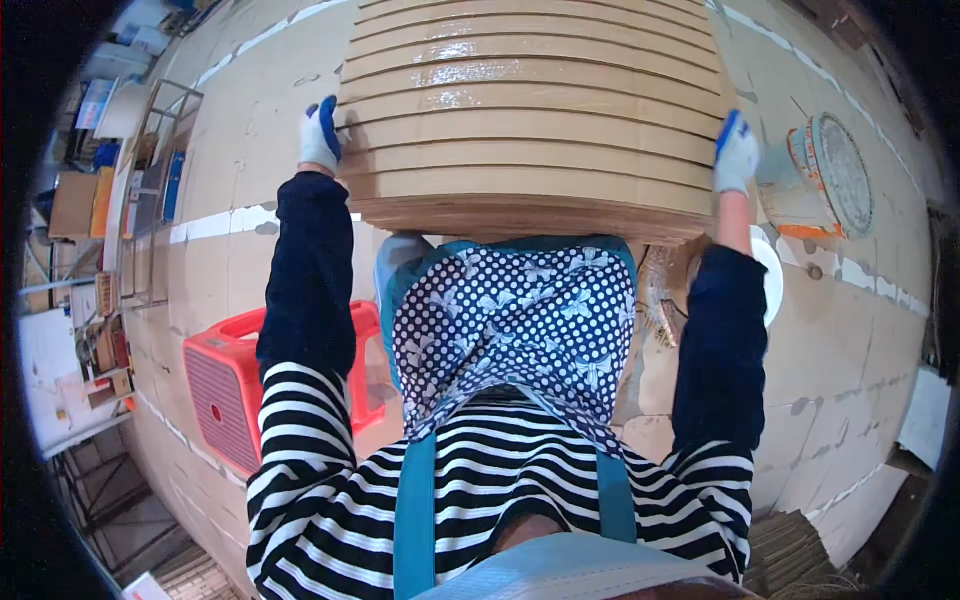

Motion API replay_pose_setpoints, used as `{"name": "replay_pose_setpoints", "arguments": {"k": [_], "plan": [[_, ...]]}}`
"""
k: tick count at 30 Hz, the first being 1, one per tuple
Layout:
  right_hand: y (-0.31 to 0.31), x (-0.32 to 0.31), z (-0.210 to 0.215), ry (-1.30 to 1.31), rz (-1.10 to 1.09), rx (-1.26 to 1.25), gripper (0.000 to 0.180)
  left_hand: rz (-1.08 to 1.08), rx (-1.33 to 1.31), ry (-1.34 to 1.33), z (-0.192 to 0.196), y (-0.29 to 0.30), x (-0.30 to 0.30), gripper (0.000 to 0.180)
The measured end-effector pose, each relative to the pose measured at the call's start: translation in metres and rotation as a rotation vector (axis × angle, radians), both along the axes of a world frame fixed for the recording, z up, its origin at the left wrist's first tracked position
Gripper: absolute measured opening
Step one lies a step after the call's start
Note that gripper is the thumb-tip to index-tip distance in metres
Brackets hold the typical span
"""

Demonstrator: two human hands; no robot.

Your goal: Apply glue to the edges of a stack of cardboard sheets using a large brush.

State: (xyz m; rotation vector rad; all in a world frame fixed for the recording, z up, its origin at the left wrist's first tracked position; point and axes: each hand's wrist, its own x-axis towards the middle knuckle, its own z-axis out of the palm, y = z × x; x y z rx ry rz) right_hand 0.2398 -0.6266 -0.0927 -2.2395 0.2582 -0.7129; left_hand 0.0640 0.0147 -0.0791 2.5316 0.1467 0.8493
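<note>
A thick stack of brown cardboard sheets (530,150) lies in front of me, its layers stepped back one behind another, with a glossy patch near the far left. Both of my hands wear white gloves with blue palms. My left hand (320,137) is at the stack's left side, fingers stretched out and apart, holding nothing. At the right side, my right hand (736,152) lies along the edge of the sheets with its fingers extended. From this angle I cannot make out how firmly either palm presses on the cardboard.
A red plastic stool (225,395) stands to my left. On the right are a dirty white bucket (815,175) and a white round object (768,272) partly behind my arm. Metal frames (150,190) and cluttered shelves line the far left. White lines cross the floor.
</note>
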Motion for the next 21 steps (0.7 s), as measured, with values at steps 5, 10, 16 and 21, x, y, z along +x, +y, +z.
{"name": "replay_pose_setpoints", "arguments": {"k": [5, 10, 16, 21], "plan": [[0.074, -0.034, 0.028, -0.027, 0.048, -0.125, 0.04, 0.392, -0.743, 0.115, 0.0, -0.005, -0.005, 0.019], [0.061, -0.028, 0.024, 0.057, 0.005, -0.068, 0.032, 0.367, -0.51, -0.26, -0.011, -0.04, -0.003, 0.019], [0.061, -0.035, 0.018, 0.017, 0.05, -0.112, 0.026, 0.473, -0.532, -0.141, 0.004, -0.045, -0.005, 0.02], [0.054, -0.031, 0.018, 0.064, 0.04, -0.113, 0.024, 0.601, -0.08, 0.02, 0.004, -0.061, -0.007, 0.024]]}}
